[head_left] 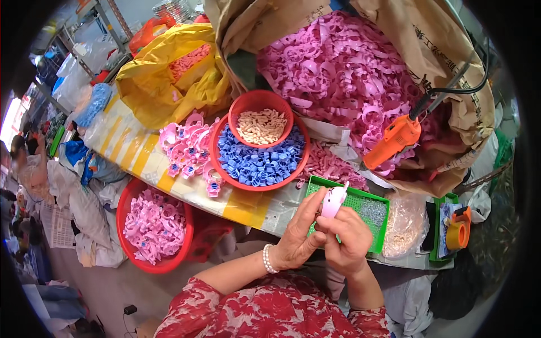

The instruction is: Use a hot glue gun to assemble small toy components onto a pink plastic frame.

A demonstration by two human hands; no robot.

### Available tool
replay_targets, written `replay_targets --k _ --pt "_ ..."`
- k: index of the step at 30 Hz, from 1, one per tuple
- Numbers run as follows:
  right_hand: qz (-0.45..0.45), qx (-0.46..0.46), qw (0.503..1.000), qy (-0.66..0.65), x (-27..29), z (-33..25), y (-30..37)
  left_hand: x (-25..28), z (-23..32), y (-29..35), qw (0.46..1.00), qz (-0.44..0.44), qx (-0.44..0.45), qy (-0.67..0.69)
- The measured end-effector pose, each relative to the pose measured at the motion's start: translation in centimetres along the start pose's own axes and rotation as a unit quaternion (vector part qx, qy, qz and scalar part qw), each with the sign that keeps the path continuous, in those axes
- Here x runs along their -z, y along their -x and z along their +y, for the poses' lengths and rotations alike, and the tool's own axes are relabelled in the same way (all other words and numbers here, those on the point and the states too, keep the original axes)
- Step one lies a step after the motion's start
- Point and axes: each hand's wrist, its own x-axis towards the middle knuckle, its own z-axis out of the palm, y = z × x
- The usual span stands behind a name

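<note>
A small pink-and-white plastic part [332, 204] with dark face-like marks stands upright between my two hands. My left hand [296, 239] is closed on its left side, fingers stretched along it. Thumb and fingers of my right hand [348, 239] pinch its lower end. Below the hands is a green tray [383, 230] with small silvery pieces, partly hidden by them. Beyond lies a red basin [213, 149] of blue plastic pieces [256, 160], with a smaller red basket [239, 107] of cream pieces in it.
An orange electric screwdriver [393, 141] hangs on a cord before a big paper sack [248, 28] of pink parts. Pink assembled pieces [189, 143] lie left of the basin. A red tub [127, 248] of pink parts stands lower left. A clear bag [403, 225] sits right of the tray.
</note>
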Motion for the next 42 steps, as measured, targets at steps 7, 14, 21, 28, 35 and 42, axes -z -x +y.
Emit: replay_targets --k 7,14,21,28,35,42 --pt "-0.001 -0.318 0.859 -0.402 -2.6 1.3 -1.5 1.0 -0.6 1.4 0.915 0.145 0.227 0.301" --pt "-0.063 -0.163 0.985 0.009 -6.9 7.4 -5.3 4.3 -1.1 2.6 0.868 0.230 0.276 0.342" --pt "-0.083 -0.048 0.989 0.112 -8.6 9.3 -5.7 5.8 -1.2 2.8 0.836 0.241 0.286 0.402" --pt "-0.053 -0.300 0.947 -0.104 -7.3 8.5 -5.2 5.9 -0.9 1.5 0.821 0.249 0.288 0.426" --pt "-0.054 -0.351 0.876 -0.326 -5.6 5.6 -3.6 5.8 -0.9 0.8 0.831 0.248 0.291 0.405" --pt "-0.076 -0.356 0.865 -0.347 -5.5 1.8 -2.0 5.0 -1.0 0.7 0.811 0.248 0.269 0.456"
